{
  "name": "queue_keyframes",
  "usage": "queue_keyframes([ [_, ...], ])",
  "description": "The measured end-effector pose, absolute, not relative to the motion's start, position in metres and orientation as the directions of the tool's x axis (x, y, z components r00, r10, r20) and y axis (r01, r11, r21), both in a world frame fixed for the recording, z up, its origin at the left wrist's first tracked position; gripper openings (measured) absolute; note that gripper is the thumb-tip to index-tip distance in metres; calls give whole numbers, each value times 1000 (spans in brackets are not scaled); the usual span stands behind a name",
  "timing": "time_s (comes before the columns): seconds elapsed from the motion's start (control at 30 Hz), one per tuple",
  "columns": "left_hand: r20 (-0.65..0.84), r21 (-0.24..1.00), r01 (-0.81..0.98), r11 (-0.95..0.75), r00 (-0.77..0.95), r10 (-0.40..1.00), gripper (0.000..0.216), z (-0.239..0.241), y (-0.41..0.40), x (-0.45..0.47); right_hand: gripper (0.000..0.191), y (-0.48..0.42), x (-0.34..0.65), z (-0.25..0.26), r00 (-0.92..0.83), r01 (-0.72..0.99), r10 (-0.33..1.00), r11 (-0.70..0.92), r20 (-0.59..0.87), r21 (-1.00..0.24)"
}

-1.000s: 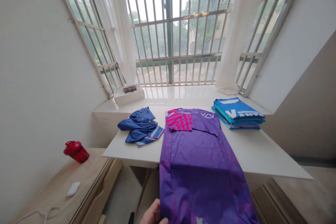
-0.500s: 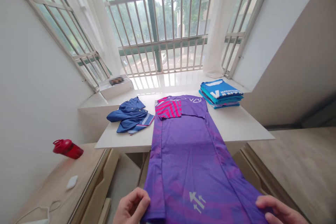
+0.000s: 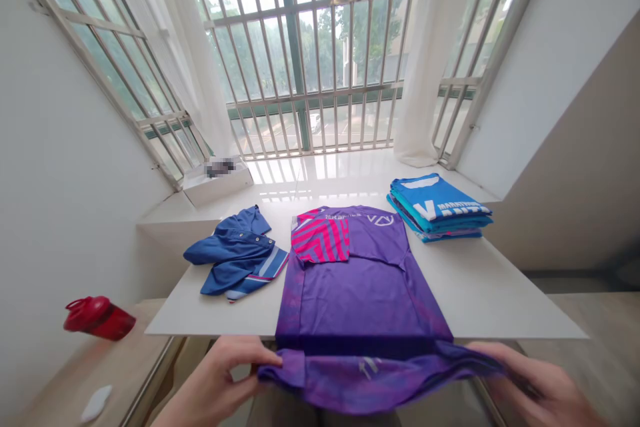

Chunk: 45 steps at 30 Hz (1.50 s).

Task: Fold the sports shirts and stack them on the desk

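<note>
Head view: we pinched the purple shirt (image 3: 360, 307) with left hand (image 3: 215, 373) and right hand (image 3: 543, 383), presumably to spread it.

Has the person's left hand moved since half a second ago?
Yes. Against the white table, the left hand has moved nearer the front edge: well below it earlier, now just under it in view, pinching the purple sports shirt.
</note>
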<state>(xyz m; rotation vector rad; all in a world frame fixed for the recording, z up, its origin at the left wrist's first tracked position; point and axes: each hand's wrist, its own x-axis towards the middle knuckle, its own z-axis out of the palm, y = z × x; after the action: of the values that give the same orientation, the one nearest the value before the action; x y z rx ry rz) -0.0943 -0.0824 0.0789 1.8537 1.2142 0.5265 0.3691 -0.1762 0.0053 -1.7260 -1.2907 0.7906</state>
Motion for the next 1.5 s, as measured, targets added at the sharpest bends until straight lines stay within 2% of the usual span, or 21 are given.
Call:
queue_keyframes([
  [0.1, 12, 800, 519, -303, 490, 872, 32, 76, -24, -71, 45, -113, 377, 19, 283, 539, 951, -51, 124, -840],
  [0.23, -14, 753, 609, -251, 396, 918, 42, 41, 34, -50, 45, -48, 374, 6, 229, 633, 970, -89, 77, -769],
  [0.33, -16, 704, 664, -252, 369, 929, 39, 16, 48, -45, 41, -29, 373, -12, 230, 662, 973, -147, 12, -735],
  [0.6, 12, 826, 530, -194, 328, 945, 31, 1, 55, -47, 40, -23, 383, -27, 205, 497, 979, -88, 18, -863],
  [0.77, 29, 760, 612, -218, 302, 953, 22, -3, 60, -41, 37, -12, 385, -27, 268, 617, 963, -163, 11, -770],
  [0.87, 34, 630, 729, -268, 319, 947, 15, 5, 57, -37, 36, -9, 383, -27, 269, 714, 963, -181, 27, -677],
  [1.03, 4, 261, 916, -304, 314, 949, 17, 20, 53, -27, 34, -3, 381, -37, 301, 814, 951, -216, 73, -540],
  [1.13, -54, 134, 939, -317, 327, 944, 20, 24, 64, -20, 33, 9, 380, -41, 295, 837, 951, -211, 93, -504],
  [1.2, -73, 94, 943, -320, 327, 942, 21, 27, 78, -17, 31, 23, 378, -40, 298, 849, 948, -210, 111, -485],
  [1.4, -59, 195, 917, -348, 365, 929, 18, 30, 124, -23, 30, 64, 378, -34, 248, 866, 954, -142, 166, -479],
  [1.5, -73, 339, 856, -391, 438, 896, 17, 23, 140, -31, 34, 71, 380, -32, 221, 854, 960, -105, 173, -509],
])
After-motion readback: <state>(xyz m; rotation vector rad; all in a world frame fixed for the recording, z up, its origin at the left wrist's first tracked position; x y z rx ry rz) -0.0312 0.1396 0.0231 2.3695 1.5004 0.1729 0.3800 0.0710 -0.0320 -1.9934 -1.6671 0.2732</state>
